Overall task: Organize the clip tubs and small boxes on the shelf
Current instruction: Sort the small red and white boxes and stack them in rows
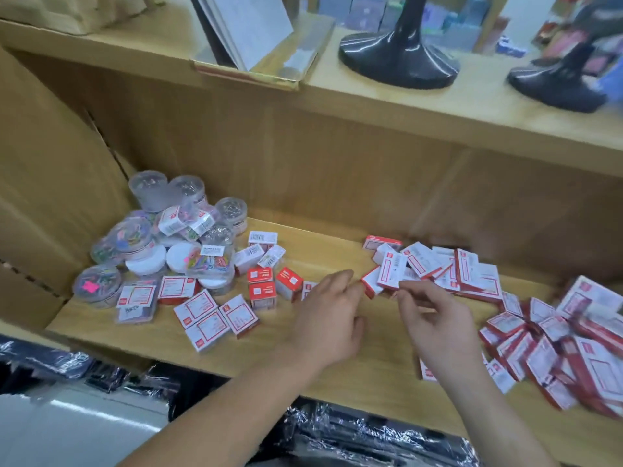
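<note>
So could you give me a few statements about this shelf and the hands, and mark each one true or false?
1. The clip tubs are heaped at the left end of the shelf. True.
2. Both hands reach toward the tubs. False: the left hand and right hand are at the small boxes in the middle.
3. The boxes stand in tidy rows. False: they lie scattered and overlapping.
4. Two black stand bases rest on the upper shelf. True.

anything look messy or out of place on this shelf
Yes. The clip tubs are heaped at the shelf's left end, some tipped on their sides, with small boxes lying on them. More red-and-white boxes lie jumbled at the right.
</note>
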Motion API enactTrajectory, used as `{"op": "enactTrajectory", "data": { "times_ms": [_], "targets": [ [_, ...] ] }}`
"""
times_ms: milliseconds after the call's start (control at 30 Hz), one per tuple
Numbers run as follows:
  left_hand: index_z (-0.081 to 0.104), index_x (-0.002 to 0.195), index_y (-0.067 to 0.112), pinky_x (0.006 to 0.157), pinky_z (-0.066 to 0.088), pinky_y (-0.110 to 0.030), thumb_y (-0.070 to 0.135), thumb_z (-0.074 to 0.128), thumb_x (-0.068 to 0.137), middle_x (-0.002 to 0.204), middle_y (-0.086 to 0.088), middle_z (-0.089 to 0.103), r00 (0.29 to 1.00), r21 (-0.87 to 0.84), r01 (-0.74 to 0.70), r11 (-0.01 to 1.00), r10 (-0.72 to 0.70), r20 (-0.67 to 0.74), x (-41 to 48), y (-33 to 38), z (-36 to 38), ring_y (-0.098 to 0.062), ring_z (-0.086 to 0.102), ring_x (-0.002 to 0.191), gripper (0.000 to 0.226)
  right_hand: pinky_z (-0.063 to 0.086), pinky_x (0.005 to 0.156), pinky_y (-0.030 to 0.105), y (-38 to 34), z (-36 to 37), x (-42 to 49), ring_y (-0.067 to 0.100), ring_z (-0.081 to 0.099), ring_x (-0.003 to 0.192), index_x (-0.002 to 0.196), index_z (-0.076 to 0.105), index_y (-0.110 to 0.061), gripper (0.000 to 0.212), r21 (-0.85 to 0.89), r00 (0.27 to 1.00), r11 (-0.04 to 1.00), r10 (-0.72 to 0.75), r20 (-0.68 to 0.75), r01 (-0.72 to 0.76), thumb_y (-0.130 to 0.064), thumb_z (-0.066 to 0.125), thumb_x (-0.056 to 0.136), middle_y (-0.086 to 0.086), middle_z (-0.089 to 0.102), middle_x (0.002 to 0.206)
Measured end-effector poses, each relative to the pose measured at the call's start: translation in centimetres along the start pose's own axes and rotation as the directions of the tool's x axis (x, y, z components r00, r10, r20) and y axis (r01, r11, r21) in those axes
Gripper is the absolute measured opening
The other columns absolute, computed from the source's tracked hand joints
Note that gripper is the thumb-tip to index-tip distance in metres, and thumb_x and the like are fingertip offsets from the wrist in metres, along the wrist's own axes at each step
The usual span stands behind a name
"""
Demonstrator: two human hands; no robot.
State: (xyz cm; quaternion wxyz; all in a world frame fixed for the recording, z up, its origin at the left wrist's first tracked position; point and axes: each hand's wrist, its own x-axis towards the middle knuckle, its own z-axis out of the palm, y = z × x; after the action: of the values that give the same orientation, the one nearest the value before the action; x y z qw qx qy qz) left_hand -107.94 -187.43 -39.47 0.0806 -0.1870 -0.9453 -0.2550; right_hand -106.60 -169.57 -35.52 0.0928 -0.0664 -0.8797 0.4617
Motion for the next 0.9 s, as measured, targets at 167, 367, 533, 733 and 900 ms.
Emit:
{"op": "enactTrajectory", "data": {
  "times_ms": [167,367,533,733,900],
  "targets": [
    [0.054,0.104,0.017,0.077,0.044,-0.040,0.031,0.070,0.081,0.103,-0.003,0.064,0.992,-0.016,0.114,0.993,-0.113,0.059,4.4,2.3,2.5,-0.028,0.056,0.100,0.031,0.047,0.071,0.007,0.7,-1.4,-0.5,-0.004,0.066,0.083,0.095,0.073,-0.023,0.013,0.037,1.000,0.999,-0.003,-0.010,0.003,-0.011,0.070,0.091,-0.017,0.074,0.086],
    [0.054,0.099,0.021,0.072,0.045,-0.036,0.031,0.062,0.072,0.095,0.005,0.063,0.991,-0.097,0.075,0.992,-0.085,-0.106,2.0,3.8,0.4,-0.024,0.055,0.092,0.030,0.045,0.070,0.003,1.1,-1.8,-1.0,-0.004,0.066,0.082,0.097,0.075,-0.019,0.015,0.069,1.000,0.997,-0.015,0.020,0.013,-0.007,0.070,0.090,-0.017,0.074,0.084],
    [0.061,0.105,0.019,0.078,0.050,-0.040,0.034,0.069,0.081,0.098,0.007,0.063,0.959,-0.147,0.097,0.984,-0.132,-0.252,-4.2,1.4,-3.1,-0.020,0.058,0.095,0.029,0.054,0.080,0.022,0.4,1.9,-1.3,0.000,0.067,0.087,0.097,0.074,-0.023,0.018,0.029,0.983,0.993,-0.118,0.143,0.115,-0.008,0.071,0.088,-0.014,0.073,0.093],
    [0.065,0.111,0.018,0.086,0.048,-0.036,0.024,0.075,0.085,0.104,0.007,0.064,0.872,-0.126,0.225,0.966,-0.258,-0.417,-7.1,-2.5,-7.2,-0.020,0.058,0.100,0.029,0.036,0.115,0.032,-1.5,7.8,-1.3,0.016,0.040,0.140,0.137,0.058,-0.030,0.050,-0.248,0.847,0.903,-0.194,0.495,0.352,-0.037,0.061,0.088,-0.006,0.046,0.149],
    [0.071,0.103,0.016,0.091,0.051,-0.042,0.029,0.079,0.083,0.091,0.005,0.071,0.817,-0.010,0.345,0.939,-0.305,-0.489,-5.8,-7.3,-9.5,-0.022,0.057,0.091,0.025,0.037,0.112,0.033,-1.8,9.7,-0.4,0.020,0.039,0.138,0.138,0.057,-0.031,0.050,-0.444,0.854,0.799,-0.157,0.497,0.405,-0.043,0.062,0.090,-0.005,0.044,0.153]
  ]
}}
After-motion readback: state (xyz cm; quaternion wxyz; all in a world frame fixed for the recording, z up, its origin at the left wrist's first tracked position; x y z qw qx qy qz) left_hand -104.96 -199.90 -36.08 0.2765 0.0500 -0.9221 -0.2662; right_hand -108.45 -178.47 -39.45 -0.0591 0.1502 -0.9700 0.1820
